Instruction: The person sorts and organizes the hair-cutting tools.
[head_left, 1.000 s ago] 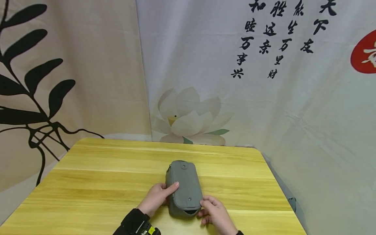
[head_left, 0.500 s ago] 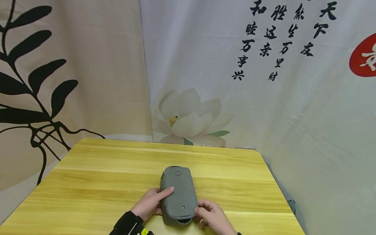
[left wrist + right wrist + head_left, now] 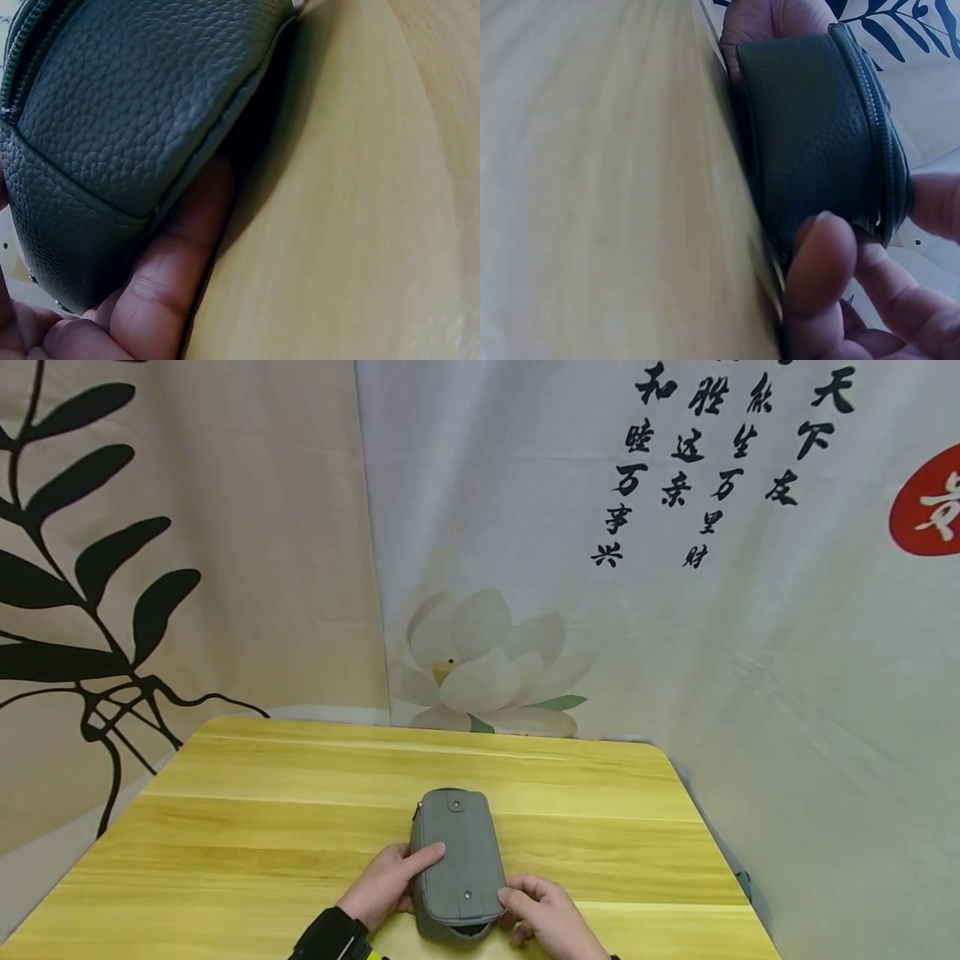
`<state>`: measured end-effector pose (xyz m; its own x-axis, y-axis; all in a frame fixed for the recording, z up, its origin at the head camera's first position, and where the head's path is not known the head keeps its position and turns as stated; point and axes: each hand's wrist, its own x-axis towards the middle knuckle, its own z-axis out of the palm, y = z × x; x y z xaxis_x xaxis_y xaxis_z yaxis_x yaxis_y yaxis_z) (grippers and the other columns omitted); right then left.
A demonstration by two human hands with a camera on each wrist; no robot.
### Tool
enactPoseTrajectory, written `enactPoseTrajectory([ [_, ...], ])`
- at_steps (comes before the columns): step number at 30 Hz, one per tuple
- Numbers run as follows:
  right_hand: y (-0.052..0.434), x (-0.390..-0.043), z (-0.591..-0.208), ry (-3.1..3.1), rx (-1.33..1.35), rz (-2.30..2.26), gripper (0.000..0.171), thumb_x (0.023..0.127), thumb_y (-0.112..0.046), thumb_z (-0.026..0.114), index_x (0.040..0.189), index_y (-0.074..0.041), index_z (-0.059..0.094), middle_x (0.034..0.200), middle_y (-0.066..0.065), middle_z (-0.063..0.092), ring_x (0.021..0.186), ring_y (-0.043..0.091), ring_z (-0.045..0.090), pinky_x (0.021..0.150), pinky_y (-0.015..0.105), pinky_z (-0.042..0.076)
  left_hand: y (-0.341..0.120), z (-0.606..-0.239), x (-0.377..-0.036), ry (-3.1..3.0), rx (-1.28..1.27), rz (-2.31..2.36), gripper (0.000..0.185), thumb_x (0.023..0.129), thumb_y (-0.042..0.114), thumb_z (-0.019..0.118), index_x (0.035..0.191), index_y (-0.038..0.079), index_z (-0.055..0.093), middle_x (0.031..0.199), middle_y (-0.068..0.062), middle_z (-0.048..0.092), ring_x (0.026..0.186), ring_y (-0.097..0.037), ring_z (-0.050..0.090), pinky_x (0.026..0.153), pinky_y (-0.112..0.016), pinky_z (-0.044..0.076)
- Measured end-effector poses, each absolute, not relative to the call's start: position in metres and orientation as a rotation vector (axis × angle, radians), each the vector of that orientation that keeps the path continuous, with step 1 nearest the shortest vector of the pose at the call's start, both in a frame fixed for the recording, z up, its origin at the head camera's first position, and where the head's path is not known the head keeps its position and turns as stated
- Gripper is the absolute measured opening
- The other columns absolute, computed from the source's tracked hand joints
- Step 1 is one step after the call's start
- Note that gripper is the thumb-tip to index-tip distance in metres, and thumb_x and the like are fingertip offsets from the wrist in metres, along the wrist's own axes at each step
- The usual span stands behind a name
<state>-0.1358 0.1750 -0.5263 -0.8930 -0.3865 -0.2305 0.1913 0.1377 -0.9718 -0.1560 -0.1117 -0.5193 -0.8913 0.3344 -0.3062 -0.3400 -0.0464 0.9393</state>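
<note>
While the grey, oblong leather-look case (image 3: 459, 860) points away across the yellow wood-grain table (image 3: 247, 827), I have the left hand (image 3: 386, 881) gripping its left side, the right hand (image 3: 546, 914) pinching its near-right corner.

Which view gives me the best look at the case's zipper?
The right wrist view: the zipper runs down the grey case with its teeth visible. The left wrist view catches only a short stretch in its upper left corner; in the head view the teeth are too small to make out.
</note>
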Motion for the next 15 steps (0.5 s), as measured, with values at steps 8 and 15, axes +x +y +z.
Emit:
enactPoseTrajectory([
  [8,0.176,-0.1352,-0.5252,1.973,-0.17,-1.804,0.037,0.107,-0.025,0.063,0.123,0.007,0.068,0.09,-0.001,0.07,0.077,0.016,0.065,0.066,0.028,0.058,-0.1136,-0.5247,-0.1579,1.802,0.019,1.981,0.084,0.107,0.051,0.061,0.15,-0.018,0.041,0.118,-0.019,0.079,0.1,-0.025,0.081,0.084,-0.04,0.068],
  [15,0.1745,-0.1351,-0.5247,1.97,-0.167,-1.81,0.039,0.106,-0.027,0.065,0.124,0.007,0.069,0.089,0.0,0.071,0.075,0.015,0.065,0.066,0.027,0.058,-0.1133,-0.524,-0.1569,1.789,0.046,1.998,0.082,0.108,0.049,0.061,0.15,-0.018,0.041,0.118,-0.019,0.079,0.101,-0.026,0.081,0.083,-0.04,0.068],
])
